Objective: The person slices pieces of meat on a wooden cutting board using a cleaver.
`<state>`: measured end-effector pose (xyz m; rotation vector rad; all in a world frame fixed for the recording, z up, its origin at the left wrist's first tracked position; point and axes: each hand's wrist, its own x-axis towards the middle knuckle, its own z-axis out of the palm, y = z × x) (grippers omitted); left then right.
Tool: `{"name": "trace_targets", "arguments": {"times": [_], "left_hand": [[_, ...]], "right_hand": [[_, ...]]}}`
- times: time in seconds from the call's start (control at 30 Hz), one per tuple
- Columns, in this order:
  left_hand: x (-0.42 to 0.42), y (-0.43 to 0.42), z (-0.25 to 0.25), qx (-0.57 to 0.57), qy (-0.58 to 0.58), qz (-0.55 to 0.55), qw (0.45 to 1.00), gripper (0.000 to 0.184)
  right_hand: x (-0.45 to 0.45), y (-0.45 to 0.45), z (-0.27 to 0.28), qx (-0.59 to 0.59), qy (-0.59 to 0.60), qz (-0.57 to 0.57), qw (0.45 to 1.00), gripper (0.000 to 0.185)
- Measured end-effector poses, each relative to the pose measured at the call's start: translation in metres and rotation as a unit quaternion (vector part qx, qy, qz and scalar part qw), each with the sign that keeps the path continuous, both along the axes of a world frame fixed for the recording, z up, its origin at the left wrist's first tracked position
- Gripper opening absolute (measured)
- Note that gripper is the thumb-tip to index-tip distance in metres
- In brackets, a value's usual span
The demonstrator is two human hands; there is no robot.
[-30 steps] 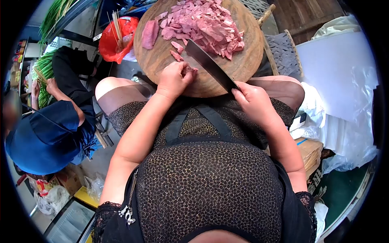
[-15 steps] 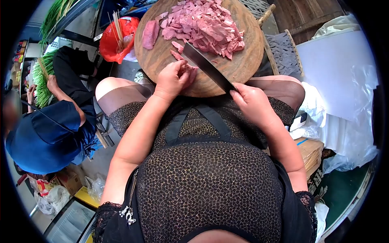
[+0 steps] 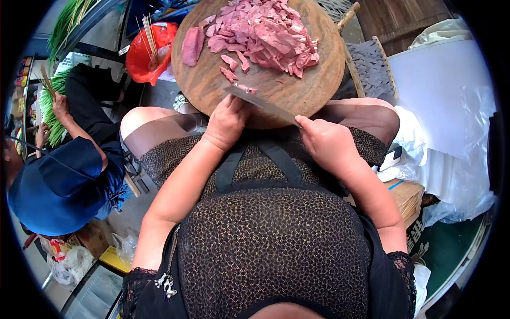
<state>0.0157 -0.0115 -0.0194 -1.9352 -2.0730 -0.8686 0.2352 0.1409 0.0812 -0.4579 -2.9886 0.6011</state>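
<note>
My right hand (image 3: 328, 142) is closed round the handle of a cleaver (image 3: 268, 108), whose dark blade slants up to the left above the near edge of a round wooden chopping block (image 3: 319, 87). My left hand (image 3: 227, 121) is closed, its fingers curled right at the blade on a piece of meat, mostly hidden by hand and blade. A bit of pink meat (image 3: 246, 89) shows just beyond the blade. Several loose slices (image 3: 229, 62) lie farther in. A heap of sliced meat (image 3: 265, 37) covers the block's far side, with an uncut chunk (image 3: 192, 46) to its left.
A red plastic bag (image 3: 151, 56) holding wooden skewers stands left of the block. Another person in blue (image 3: 56, 183) sits at the left, holding thin sticks beside green stalks (image 3: 50, 109). A woven seat (image 3: 371, 69) and a white board (image 3: 446, 95) are at the right.
The cleaver has swung lower and closer to my left hand, lying flatter. Fresh slices lie apart on the block. The other person's hand with the sticks has shifted.
</note>
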Motion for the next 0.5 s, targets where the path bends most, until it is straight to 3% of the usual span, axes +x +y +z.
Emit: {"name": "trace_targets", "arguments": {"times": [0.13, 0.2, 0.33, 0.4, 0.5], "left_hand": [[0.000, -0.003, -0.008, -0.031, 0.028, 0.001, 0.999, 0.037], [0.002, -0.001, -0.014, -0.040, -0.151, 0.041, 0.987, 0.038], [0.002, -0.001, -0.012, -0.041, -0.272, 0.042, 0.961, 0.039], [0.000, -0.001, -0.008, -0.049, -0.030, 0.032, 0.998, 0.039], [0.001, -0.001, -0.007, -0.067, -0.006, 0.043, 0.997, 0.038]], "right_hand": [[-0.001, 0.002, 0.007, 0.046, -0.023, 0.014, 0.999, 0.028], [-0.002, 0.005, 0.014, 0.093, -0.047, 0.034, 0.994, 0.029], [-0.007, 0.012, 0.016, 0.085, -0.044, 0.049, 0.994, 0.030], [-0.012, 0.014, 0.018, 0.086, -0.059, 0.057, 0.993, 0.029], [-0.022, 0.015, 0.020, 0.070, -0.076, 0.056, 0.993, 0.020]]}}
